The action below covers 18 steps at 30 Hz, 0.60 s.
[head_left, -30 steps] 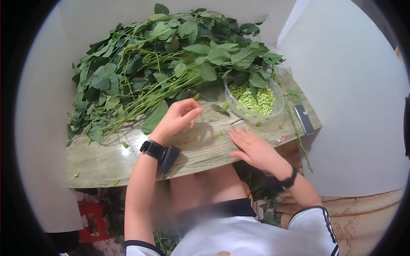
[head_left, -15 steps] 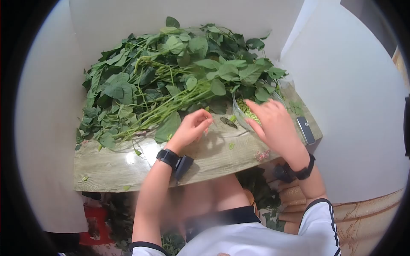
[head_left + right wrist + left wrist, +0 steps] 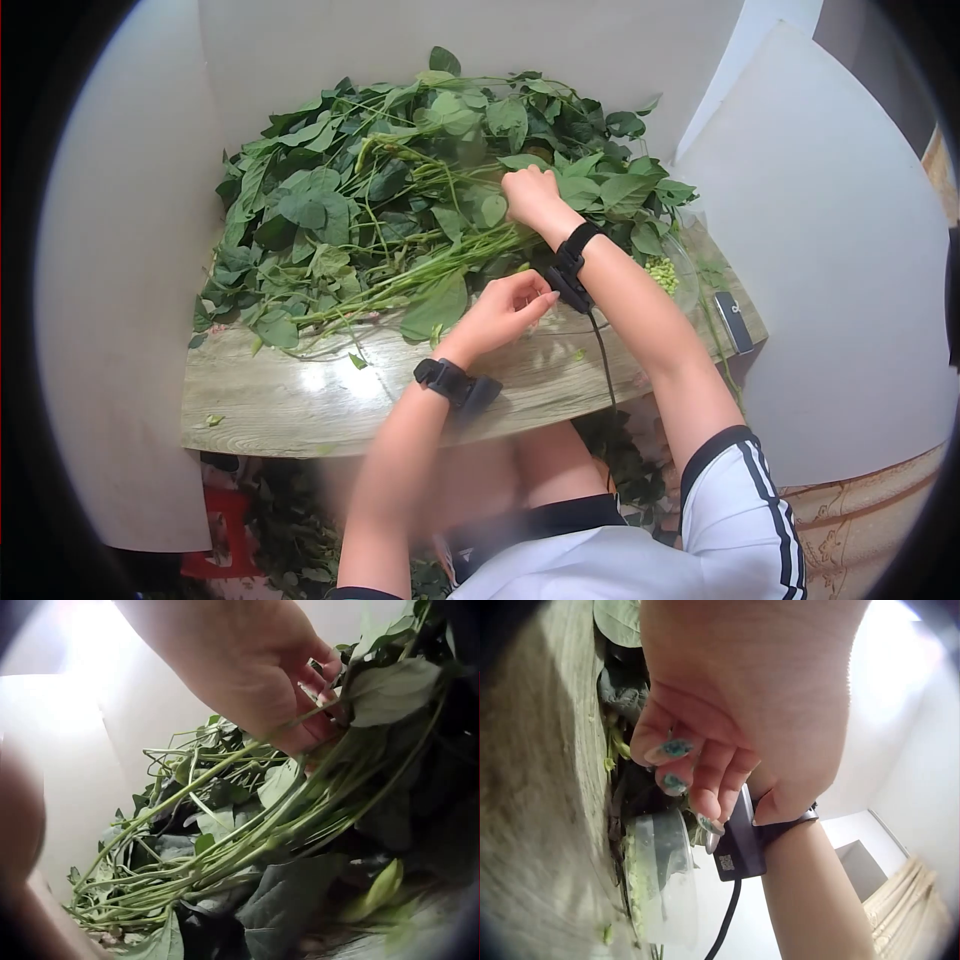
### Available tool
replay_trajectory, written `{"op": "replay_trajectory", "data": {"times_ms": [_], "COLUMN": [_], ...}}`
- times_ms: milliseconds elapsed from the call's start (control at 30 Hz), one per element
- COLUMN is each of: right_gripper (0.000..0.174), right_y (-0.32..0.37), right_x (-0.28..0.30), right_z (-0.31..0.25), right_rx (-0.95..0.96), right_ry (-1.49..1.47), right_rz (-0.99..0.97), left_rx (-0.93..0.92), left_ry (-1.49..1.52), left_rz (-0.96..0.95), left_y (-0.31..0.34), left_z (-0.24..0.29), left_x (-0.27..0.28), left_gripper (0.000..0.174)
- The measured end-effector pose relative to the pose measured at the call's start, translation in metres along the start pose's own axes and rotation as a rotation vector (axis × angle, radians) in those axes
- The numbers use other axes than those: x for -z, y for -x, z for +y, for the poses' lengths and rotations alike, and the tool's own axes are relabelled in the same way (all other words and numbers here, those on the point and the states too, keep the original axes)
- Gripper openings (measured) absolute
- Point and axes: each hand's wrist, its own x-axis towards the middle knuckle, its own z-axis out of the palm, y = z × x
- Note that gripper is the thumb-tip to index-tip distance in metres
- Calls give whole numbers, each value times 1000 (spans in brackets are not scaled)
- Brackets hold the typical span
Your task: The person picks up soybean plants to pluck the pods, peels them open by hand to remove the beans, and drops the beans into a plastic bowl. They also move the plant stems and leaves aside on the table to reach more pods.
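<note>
soybean plants: big leafy pile (image 3: 380, 210) covering the far half of the table, stalks fanning toward the near edge, leaves mostly at the far and left side

right hand: (image 3: 530, 195) reached out over the far right part of the pile, arm stretched diagonally across the table, back of the hand up. Fingers are curled in around a few of the green stalks; the right wrist view shows a stalk running across the fingers

left hand: (image 3: 505, 310) hovering just over the near edge of the pile, wrist bent, palm facing right. Fingers loosely curled with the painted nails tucked in, holding nothing as far as I can see

bowl: clear plastic one (image 3: 683, 272) with shelled green beans, on the right side of the table, partly hidden behind the right forearm and touching the leaves

table: wood-grain top (image 3: 300, 400), bare along the near left, a few leaf scraps on it

phone: dark one (image 3: 737, 322) at the far right edge of the table, just right of the bowl

wrist bands: black strap on each wrist, a cable hanging down from the right one

backdrop: white panels behind and on both sides
</note>
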Motion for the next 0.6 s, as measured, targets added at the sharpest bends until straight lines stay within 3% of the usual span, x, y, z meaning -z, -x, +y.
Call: {"op": "replay_trajectory", "data": {"times_ms": [233,267,300,333,400,467,533,567,600], "right_gripper": [15,15,14,14,15,16,18,19,20], "right_y": [0,3,4,6,10,14,14,15,16], "right_x": [7,12,17,24,21,16,5,1,2], "right_z": [-1,3,9,17,34,47,57,59,59], "right_rx": [111,114,111,107,134,-14,-22,-73,-123], "right_ry": [111,109,-29,-166,-346,-730,-851,-1045,-1239], "right_rz": [81,73,89,111,201,304,362,376,389], "left_rx": [-10,-149,-289,-287,-661,-589,-679,-632,-630], "left_ry": [-27,24,71,69,-139,-240,-817,-854,-860], "left_rz": [52,144,235,235,433,428,657,658,658], "left_y": [2,4,5,5,3,-2,-21,-33,-44], "left_z": [6,6,8,12,23,26,35,28,22], "left_x": [3,1,1,1,4,8,8,8,9], "left_gripper": [24,19,16,16,22,27,37,49,49]}}
